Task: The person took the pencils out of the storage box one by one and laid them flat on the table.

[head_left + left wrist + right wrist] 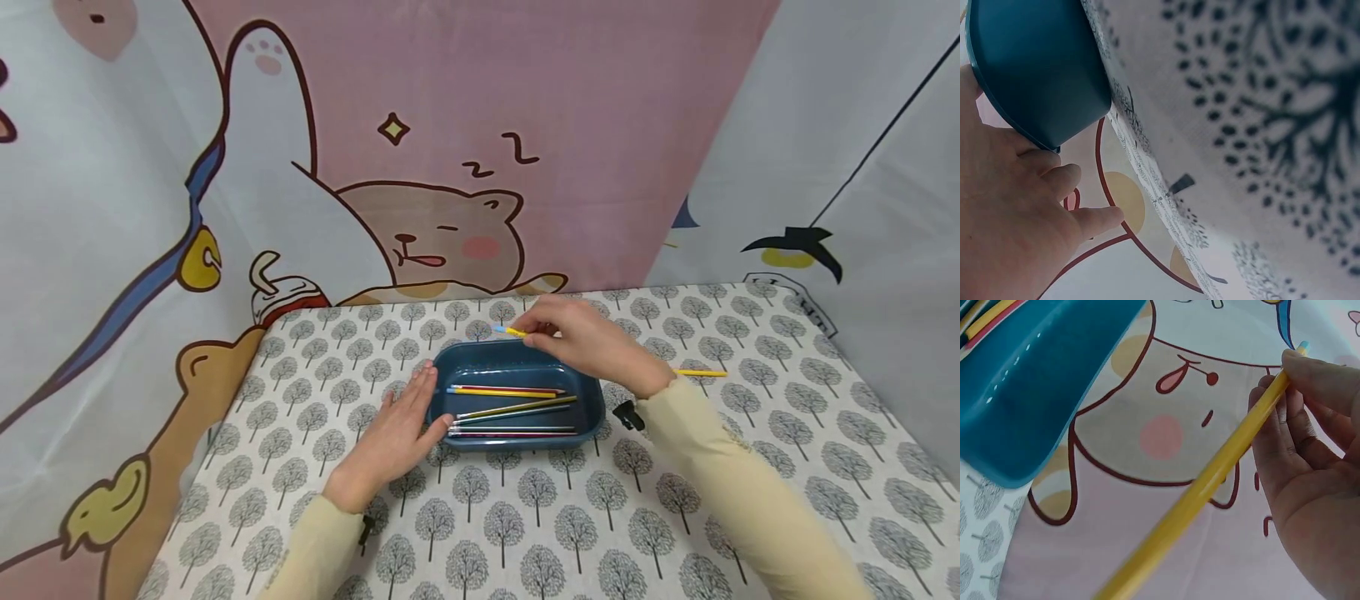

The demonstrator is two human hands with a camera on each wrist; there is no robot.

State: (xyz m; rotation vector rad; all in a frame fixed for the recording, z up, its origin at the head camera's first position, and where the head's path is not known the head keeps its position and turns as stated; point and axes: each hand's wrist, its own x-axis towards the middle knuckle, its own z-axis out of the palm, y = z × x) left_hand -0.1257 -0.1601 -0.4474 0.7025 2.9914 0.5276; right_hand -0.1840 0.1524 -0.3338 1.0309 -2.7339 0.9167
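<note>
A dark blue tray [517,443] holds several pencils [517,393] lying side by side, their colours including yellow, red and dark green. My left hand [393,433] rests against the tray's left end, fingers fairly straight along the rim and thumb at the near corner; the left wrist view shows the hand [1016,206] touching the tray's outer wall. Above the far rim, my right hand [577,333] pinches a yellow pencil [516,332] with a light blue end. The right wrist view shows this pencil [1210,475] slanting out from between thumb and fingers.
Another yellow pencil [703,373] lies on the table to the right, partly hidden by the right sleeve. A small black object [628,415] is beside the right forearm. A tree-patterned cloth [540,533] covers the table, and a cartoon-printed curtain [585,125] hangs behind.
</note>
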